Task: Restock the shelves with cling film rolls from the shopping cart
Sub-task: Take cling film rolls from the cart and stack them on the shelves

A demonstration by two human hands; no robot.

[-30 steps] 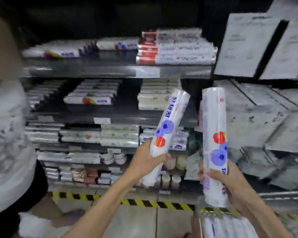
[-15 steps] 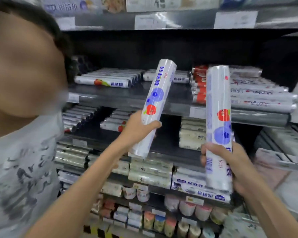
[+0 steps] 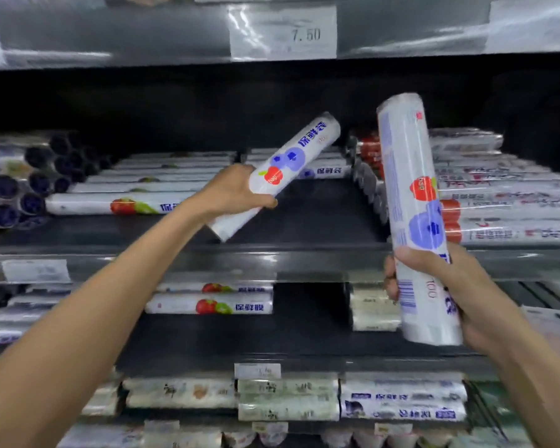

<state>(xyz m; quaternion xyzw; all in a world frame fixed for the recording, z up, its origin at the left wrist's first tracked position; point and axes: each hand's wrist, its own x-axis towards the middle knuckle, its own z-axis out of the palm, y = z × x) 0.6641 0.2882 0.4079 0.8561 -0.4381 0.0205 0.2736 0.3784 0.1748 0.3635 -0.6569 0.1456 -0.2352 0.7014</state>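
Note:
My left hand (image 3: pixel 236 192) grips a white cling film roll (image 3: pixel 291 163) printed with blue and red fruit, tilted up to the right above the dark bare stretch of the middle shelf (image 3: pixel 311 215). My right hand (image 3: pixel 440 286) holds a second, matching roll (image 3: pixel 414 202) almost upright by its lower end, in front of the shelf's front edge at the right. A few matching rolls (image 3: pixel 324 171) lie at the back of that bare stretch.
Rows of white rolls (image 3: pixel 149 189) lie left of the gap, red-ended rolls (image 3: pixel 498 195) stacked to its right. Dark roll ends (image 3: pixel 29 182) face out at far left. A price tag (image 3: pixel 283 32) hangs on the shelf above. Lower shelves (image 3: pixel 272 360) hold more rolls.
The view has risen and closed in on the middle shelf. Both hands have lifted their rolls toward it; the left roll now leans over the gap. The person at the left is out of view.

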